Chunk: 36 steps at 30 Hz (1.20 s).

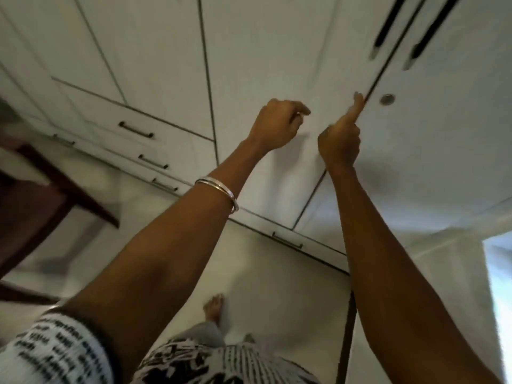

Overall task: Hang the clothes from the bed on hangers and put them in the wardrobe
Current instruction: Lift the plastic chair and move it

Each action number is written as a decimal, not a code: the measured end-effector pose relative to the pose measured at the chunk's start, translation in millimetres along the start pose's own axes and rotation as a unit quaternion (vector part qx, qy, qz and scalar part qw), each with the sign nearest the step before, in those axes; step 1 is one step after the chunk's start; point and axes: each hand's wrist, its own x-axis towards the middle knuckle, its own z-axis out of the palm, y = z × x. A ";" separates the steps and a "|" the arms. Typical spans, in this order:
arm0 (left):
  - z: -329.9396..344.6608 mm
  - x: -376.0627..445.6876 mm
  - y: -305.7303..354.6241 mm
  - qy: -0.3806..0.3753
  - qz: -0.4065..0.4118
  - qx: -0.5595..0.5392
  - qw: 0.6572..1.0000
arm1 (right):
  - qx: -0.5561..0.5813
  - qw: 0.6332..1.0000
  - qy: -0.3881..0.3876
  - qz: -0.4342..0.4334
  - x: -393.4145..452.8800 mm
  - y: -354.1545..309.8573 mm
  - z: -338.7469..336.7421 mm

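The white wardrobe [277, 51] fills the view, and its tall doors look closed. My right hand [342, 134] is raised to the dark gap between two doors. One straight finger touches the door edge beside a round lock [387, 99], and the other fingers are curled. My left hand [277, 123] is raised beside it against the left door, fingers curled, with nothing seen in it. A metal bangle [219, 187] sits on my left forearm. No clothes from the bed and no hangers are in view.
Two long black handles [388, 23] run up the doors at the top right. Drawers with dark bar handles [135, 130] sit low on the left. Dark wooden furniture [41, 195] stands at the left over a pale floor [277, 273]. My bare foot [214, 306] is below.
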 end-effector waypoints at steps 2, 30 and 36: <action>2.0 -57.7 -36.3 -0.018 -0.107 0.005 0.994 | 0.030 0.995 -0.096 -0.006 -44.6 0.6 33.4; -294.3 -618.7 -325.3 0.073 -0.719 0.246 0.646 | -0.067 0.695 -0.604 -0.384 -475.1 -351.6 409.0; -332.5 -657.5 -375.0 0.107 -0.746 0.212 0.622 | -0.083 0.663 -0.631 -0.393 -496.8 -409.3 479.4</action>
